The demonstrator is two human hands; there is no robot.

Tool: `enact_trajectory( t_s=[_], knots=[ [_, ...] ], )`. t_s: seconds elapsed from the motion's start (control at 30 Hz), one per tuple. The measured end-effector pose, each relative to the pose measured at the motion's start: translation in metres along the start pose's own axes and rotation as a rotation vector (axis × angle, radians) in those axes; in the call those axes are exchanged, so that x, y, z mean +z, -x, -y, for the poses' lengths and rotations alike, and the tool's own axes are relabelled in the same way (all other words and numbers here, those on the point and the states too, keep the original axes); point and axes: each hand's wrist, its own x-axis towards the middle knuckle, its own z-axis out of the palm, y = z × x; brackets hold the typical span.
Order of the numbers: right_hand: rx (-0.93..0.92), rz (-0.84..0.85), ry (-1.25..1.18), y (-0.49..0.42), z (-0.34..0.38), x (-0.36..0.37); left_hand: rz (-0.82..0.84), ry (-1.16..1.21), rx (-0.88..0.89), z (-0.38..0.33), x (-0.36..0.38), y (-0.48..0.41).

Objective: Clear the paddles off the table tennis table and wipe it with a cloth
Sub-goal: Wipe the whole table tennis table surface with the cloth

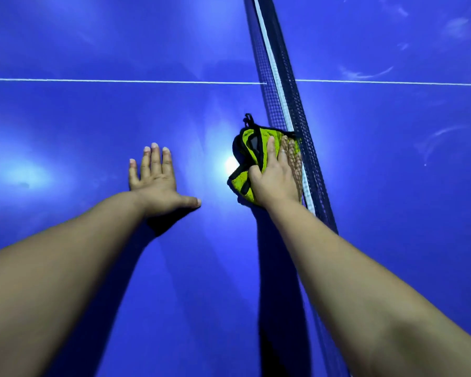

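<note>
Head view over a table tennis table (93, 118). The yellow-green cloth (249, 151), black-trimmed and bunched, lies flat on the blue surface under the right hand (279, 178), which presses it down with straight fingers laid together and pointing toward 12 o'clock, the thumb resting on the fold at the cloth's 9 o'clock side. The cloth's long axis runs roughly from 7 to 1 o'clock, with a black hanging loop at its far end. The net (286, 91) runs from 12 o'clock down toward 5 o'clock and touches, or all but touches, the cloth and the right hand's outer fingers at their 3 o'clock side. The left hand (155, 180) lies at 9 o'clock of the cloth, well apart from it, palm down on the bare surface with fingers straight, thumb spread toward the cloth, holding nothing; it appears to serve as a brace. The right hand is therefore the working hand. Judged from this layout, the net closes off travel toward 3 o'clock, so a wiping stroke has room toward 12 and 6 o'clock along the net, or toward 9 o'clock up to the left hand. A white centre line (120, 81) crosses at 12 o'clock. Pale curved streaks (365, 74) mark the half beyond the net. No paddle and no table edge is in view.
</note>
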Motion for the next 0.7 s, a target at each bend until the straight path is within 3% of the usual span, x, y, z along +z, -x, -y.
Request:
enact_trajectory(
  t_s=[0.27, 0.7],
  knots=[
    [0.128, -0.007, 0.061, 0.152, -0.057, 0.008, -0.278, -0.031, 0.136, -0.004, 0.03, 0.062],
    [0.192, 0.002, 0.239, 0.343, -0.138, 0.022, -0.169, -0.05, 0.327, -0.001, 0.11, 0.218]
  ],
)
